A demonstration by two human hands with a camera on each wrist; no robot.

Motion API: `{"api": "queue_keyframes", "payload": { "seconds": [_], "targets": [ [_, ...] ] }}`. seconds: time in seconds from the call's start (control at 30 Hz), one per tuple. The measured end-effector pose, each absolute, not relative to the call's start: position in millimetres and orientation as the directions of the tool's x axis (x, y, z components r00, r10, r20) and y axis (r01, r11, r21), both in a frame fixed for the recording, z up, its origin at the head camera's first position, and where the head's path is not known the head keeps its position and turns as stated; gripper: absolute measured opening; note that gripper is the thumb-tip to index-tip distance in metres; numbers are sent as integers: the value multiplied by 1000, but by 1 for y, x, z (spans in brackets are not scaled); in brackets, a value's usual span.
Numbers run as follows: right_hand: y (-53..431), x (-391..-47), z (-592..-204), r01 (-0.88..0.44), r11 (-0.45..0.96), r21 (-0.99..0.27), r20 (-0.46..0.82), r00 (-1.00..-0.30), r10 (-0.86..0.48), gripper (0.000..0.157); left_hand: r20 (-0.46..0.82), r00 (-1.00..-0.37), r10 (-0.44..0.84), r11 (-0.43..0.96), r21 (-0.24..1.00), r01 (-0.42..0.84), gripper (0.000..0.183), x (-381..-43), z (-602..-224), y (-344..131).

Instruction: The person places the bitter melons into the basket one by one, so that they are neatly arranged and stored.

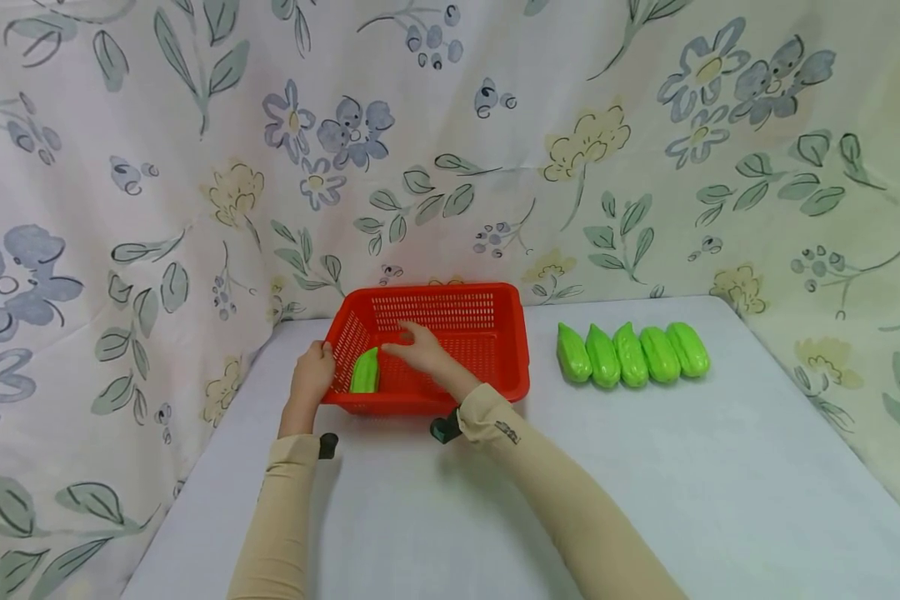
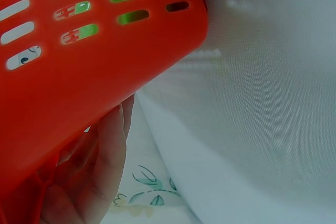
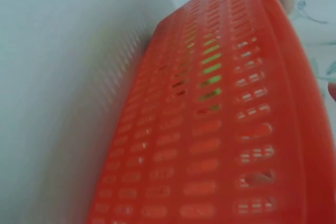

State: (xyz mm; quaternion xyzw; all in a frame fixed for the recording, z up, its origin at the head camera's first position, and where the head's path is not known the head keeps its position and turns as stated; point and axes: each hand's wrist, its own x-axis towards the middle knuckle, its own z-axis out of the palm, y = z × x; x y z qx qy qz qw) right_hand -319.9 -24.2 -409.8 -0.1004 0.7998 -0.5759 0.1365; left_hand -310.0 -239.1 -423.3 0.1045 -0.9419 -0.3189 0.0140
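A red plastic basket [image 1: 510,350] with slotted walls stands on the table. My left hand [image 1: 313,371] grips its left rim, with the fingers curled beneath the rim in the left wrist view. Inside, a glossy green gourd-like vegetable [image 1: 364,372] lies by the left wall, its tapered tip pointing to the back. My right hand [image 1: 422,348] reaches over the front rim into the basket, just right of the vegetable, with fingers spread and nothing held. Through the slots, green patches of the vegetable [image 3: 211,69] show in the right wrist view; most of it is hidden there.
To the right of the basket, several similar green gourd-like vegetables [image 1: 632,356] lie side by side in a row on the white table [image 1: 720,467]. A floral curtain [image 1: 450,150] hangs right behind the table and along its sides.
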Motion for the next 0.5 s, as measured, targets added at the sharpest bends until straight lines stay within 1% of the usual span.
{"api": "queue_keyframes", "payload": {
  "seconds": [0.5],
  "targets": [
    [7, -321, -397, -69, 251, -966, -8, -955, -296, 69, -42, -979, -201, 763, 620, -183, 51, -311, -425, -242]
  ]
}}
